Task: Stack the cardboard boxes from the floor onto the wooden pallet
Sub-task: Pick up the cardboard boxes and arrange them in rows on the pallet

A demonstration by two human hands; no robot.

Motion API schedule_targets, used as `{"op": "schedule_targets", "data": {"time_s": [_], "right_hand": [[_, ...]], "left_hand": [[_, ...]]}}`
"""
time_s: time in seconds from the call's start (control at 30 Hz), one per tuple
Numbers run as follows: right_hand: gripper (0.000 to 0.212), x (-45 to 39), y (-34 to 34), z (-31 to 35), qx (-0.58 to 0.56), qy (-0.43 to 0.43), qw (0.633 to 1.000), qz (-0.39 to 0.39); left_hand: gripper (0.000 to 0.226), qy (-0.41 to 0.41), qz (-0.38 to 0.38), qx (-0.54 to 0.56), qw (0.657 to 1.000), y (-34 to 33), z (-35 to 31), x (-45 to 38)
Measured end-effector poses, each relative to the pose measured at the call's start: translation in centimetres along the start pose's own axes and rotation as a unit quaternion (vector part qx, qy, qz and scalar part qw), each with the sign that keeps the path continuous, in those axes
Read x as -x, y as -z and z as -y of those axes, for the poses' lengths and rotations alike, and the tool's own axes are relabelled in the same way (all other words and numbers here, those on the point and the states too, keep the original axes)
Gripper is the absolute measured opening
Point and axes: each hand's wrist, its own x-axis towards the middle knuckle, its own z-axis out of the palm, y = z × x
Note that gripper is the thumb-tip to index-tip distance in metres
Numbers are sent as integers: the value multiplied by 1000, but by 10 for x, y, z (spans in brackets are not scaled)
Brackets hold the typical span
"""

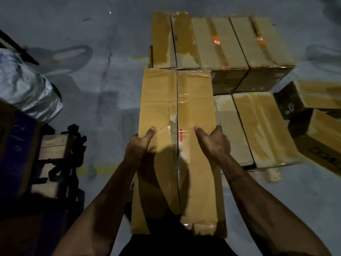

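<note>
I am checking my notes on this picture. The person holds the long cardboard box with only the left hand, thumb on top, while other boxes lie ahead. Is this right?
Not quite. The head view shows both hands on the long cardboard box: the left hand grips its left edge and the right hand its right edge, each with the thumb on top. The other boxes do lie ahead.

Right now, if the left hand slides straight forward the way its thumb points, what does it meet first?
Only the top of the held box under the left hand; past its far edge, probably the row of stacked boxes, though depth is unclear.
</note>
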Motion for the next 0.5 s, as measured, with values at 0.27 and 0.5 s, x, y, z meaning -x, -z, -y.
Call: {"op": "schedule_targets", "data": {"time_s": [0.27,0.5], "right_hand": [[80,-103,-1,-9,24,-3,998,57],[83,-179,-19,-6,62,-6,994,94]], "left_hand": [[89,53,-4,6,999,-59,-12,-65],[109,96,-80,18,992,-92,-8,-131]]}}
